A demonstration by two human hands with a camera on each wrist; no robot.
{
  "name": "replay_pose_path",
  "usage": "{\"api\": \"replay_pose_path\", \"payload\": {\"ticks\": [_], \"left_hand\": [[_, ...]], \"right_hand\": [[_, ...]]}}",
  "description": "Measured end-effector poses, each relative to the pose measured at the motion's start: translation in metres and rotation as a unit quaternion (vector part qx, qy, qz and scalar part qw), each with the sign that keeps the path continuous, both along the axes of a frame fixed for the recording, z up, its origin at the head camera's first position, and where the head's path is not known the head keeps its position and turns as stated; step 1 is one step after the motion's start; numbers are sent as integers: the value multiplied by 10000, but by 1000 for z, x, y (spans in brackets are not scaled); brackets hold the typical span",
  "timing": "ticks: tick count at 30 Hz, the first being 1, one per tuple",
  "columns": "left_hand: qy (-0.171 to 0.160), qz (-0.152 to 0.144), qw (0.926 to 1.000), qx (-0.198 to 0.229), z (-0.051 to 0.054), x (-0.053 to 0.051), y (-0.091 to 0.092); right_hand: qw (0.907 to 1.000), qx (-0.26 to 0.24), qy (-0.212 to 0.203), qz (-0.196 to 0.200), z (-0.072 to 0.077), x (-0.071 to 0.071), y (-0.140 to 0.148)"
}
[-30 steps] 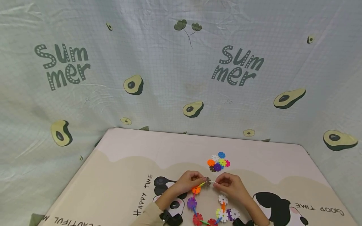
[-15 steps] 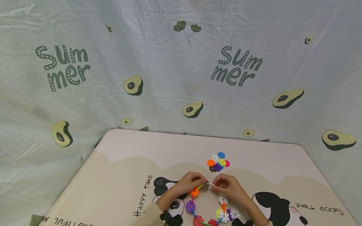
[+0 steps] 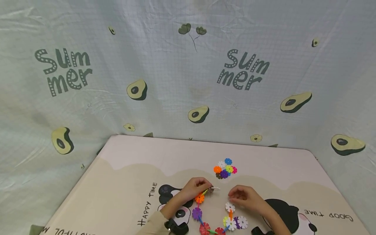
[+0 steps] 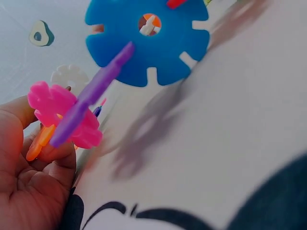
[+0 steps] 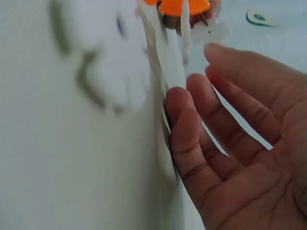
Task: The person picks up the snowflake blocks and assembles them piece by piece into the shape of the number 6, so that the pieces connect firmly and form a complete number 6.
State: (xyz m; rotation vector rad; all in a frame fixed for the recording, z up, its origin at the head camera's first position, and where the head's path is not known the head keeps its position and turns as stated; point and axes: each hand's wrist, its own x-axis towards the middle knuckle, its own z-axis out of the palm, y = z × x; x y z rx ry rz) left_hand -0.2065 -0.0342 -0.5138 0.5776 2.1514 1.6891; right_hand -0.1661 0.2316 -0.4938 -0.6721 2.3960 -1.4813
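My left hand [image 3: 196, 187] pinches one end of a curved chain of interlocking snowflake discs, at a brown disc [image 3: 211, 189]. A white disc [image 3: 216, 188] juts edge-on from the brown one. Below the fingers hang an orange disc [image 3: 199, 198] and a purple disc [image 3: 197, 213]; in the left wrist view, a pink disc [image 4: 53, 103] and a blue disc [image 4: 168, 52] stand face-on. My right hand [image 3: 246, 197] holds nothing, its fingers loosely bent, just above and right of the chain's other end, a white disc [image 3: 230, 207].
Behind the hands lies a small pile of loose snowflake discs [image 3: 224, 169] in several colours. A panda-printed mat [image 3: 126, 182] covers the table. At the chain's lower right, a pale disc [image 3: 242, 222] branches outward. A curtain [image 3: 164, 65] hangs behind the table.
My right hand has let go of the white disc and moved right and slightly down. My left hand keeps its pinch on the chain, which has shifted slightly left.
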Motion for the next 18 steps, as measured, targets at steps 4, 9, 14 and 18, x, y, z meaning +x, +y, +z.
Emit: {"api": "replay_pose_path", "payload": {"ticks": [4,9,14,18], "left_hand": [[-32,-6,10000,13,0,0,0],[-46,7,10000,-47,0,0,0],[-68,13,10000,-40,1,0,0],[-60,32,10000,-37,1,0,0]], "right_hand": [[9997,92,-180,101,-1,4,12],[9991,38,-148,408,-2,7,24],[9910,-103,-647,1169,2,11,33],[9847,167,-811,1536,5,13,36]]}}
